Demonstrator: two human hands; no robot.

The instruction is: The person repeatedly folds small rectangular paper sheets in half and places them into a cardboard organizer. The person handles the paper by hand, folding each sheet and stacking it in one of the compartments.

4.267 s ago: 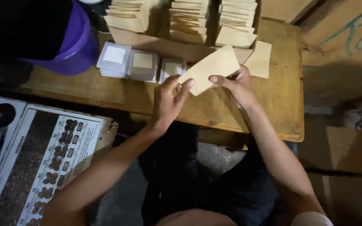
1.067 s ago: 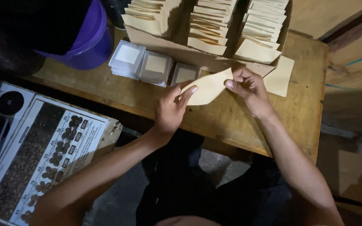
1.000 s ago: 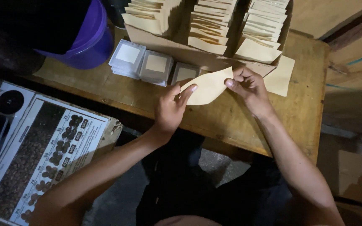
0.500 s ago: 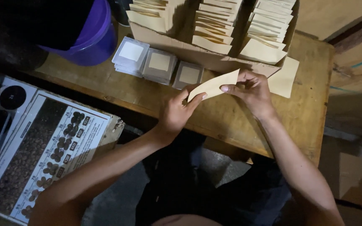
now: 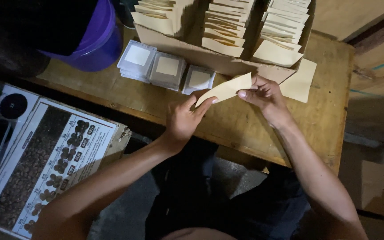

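A flat tan paper envelope is pinched at either end above the wooden table by the left hand and right hand. Rows of similar envelopes already stand filed in the cardboard box; three stacks of small clear sleeves lie alongside.

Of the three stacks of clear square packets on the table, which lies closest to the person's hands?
The rightmost stack, just above the left hand and the held tan envelope; the other two sit farther left, toward the purple bucket.
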